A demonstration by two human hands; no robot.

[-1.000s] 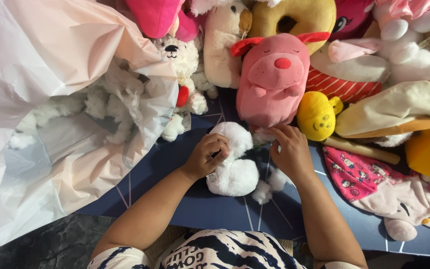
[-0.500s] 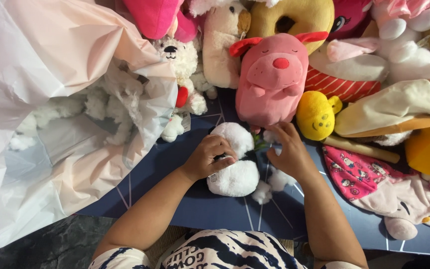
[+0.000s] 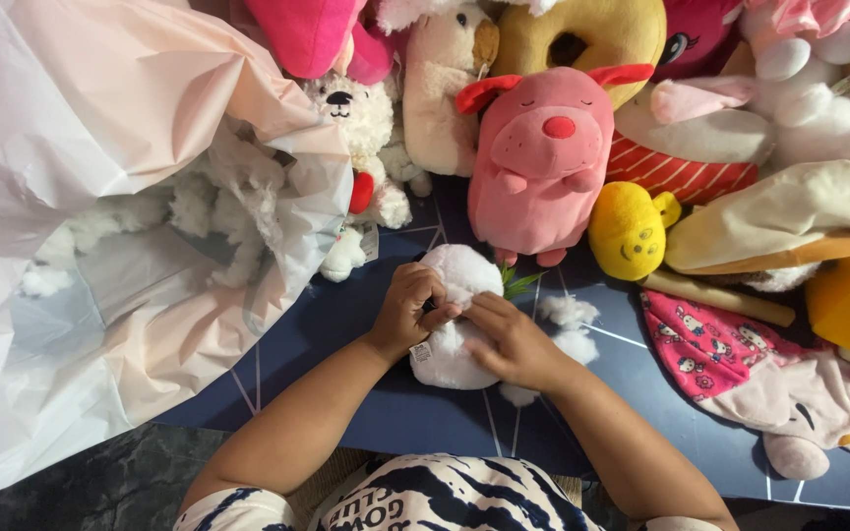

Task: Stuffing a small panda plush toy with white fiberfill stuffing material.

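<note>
A small white fluffy plush toy (image 3: pixel 457 278) lies on the dark blue mat (image 3: pixel 366 324) in front of me, with a bit of green showing at its right side. My left hand (image 3: pixel 411 308) grips its left side with curled fingers. My right hand (image 3: pixel 512 340) presses on its middle and right side, fingers closed over the fur. The two hands meet at the toy's centre and hide most of it. Loose tufts of white stuffing (image 3: pixel 571 313) lie just right of the toy.
A big translucent plastic bag (image 3: pixel 100 197) holding white stuffing fills the left. A pink plush pig (image 3: pixel 541 157), a small yellow plush (image 3: pixel 628 229), a white bear (image 3: pixel 354 108) and several other soft toys crowd the far side and right. A flat pink patterned plush skin (image 3: pixel 740 364) lies at right.
My right hand has moved left from beside the white plush onto its middle, meeting my left hand. The toy has shifted slightly under both hands.
</note>
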